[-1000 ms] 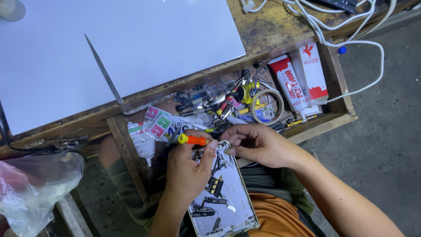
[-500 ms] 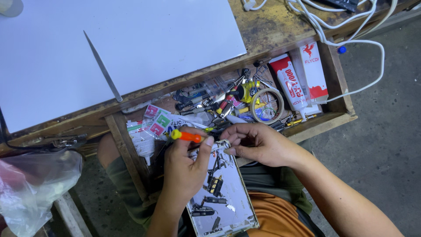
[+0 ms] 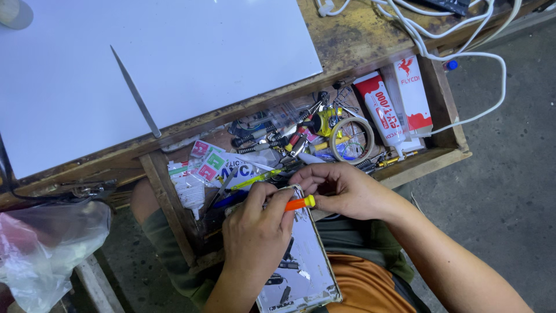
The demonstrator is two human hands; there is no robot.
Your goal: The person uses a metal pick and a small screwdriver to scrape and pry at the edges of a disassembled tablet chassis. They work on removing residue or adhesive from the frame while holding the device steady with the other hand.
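1. Screwdriver, orange-handled, sits at frame centre, pinched in the left hand.
2. Right hand clamps the opened device edge.
3. Slipping tip could gouge exposed parts, judging by the awkward lap support.

We've got a red-and-white glue tube lying in the open drawer by its right wall, with its matching red-and-white flat box just beside it, closer to that wall. Over at the drawer's left end sit small pink and green square sachets on a white printed packet.
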